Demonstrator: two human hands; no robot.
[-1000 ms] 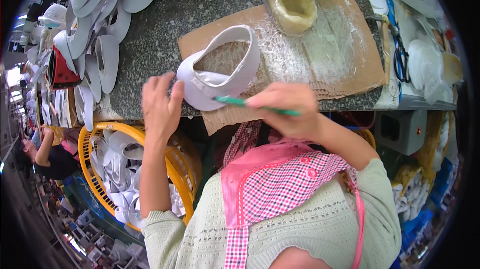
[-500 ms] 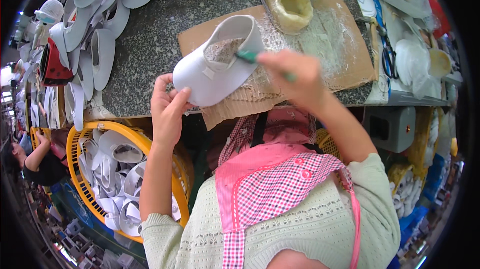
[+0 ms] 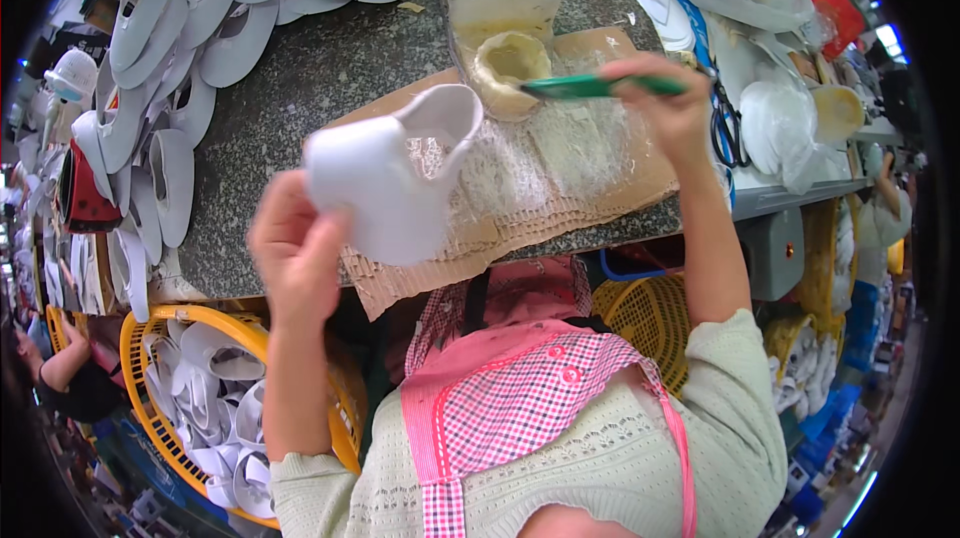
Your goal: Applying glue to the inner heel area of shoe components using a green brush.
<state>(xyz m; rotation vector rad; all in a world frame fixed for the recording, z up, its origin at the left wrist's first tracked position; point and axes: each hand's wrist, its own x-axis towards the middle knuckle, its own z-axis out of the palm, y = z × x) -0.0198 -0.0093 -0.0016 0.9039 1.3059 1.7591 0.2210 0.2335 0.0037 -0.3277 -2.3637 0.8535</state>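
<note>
We are taking the crusted cream pot as our ref. point. Its opening is showing darker inside, but we cannot tell what it is containing. Our R hand, to the right of the pot, is closing its fingers around a green tool; the dark tip is reaching the pot's near rim, though we cannot tell if it is touching. Our L hand, nearer to us and left of the pot, is pinching a white shoe upper, thumb on one face, and is holding it tilted, approx. between hand and pot. Under the pot, cardboard w/ whitish residue is lying on the speckled tabletop. Below the table, left of the pot, a yellow basket is holding many white uppers, incl. overlapping ones. To the right, below table level, another yellow container is holding white pcs.; far left of the pot, more uppers are lying in an overlapping heap.
</note>
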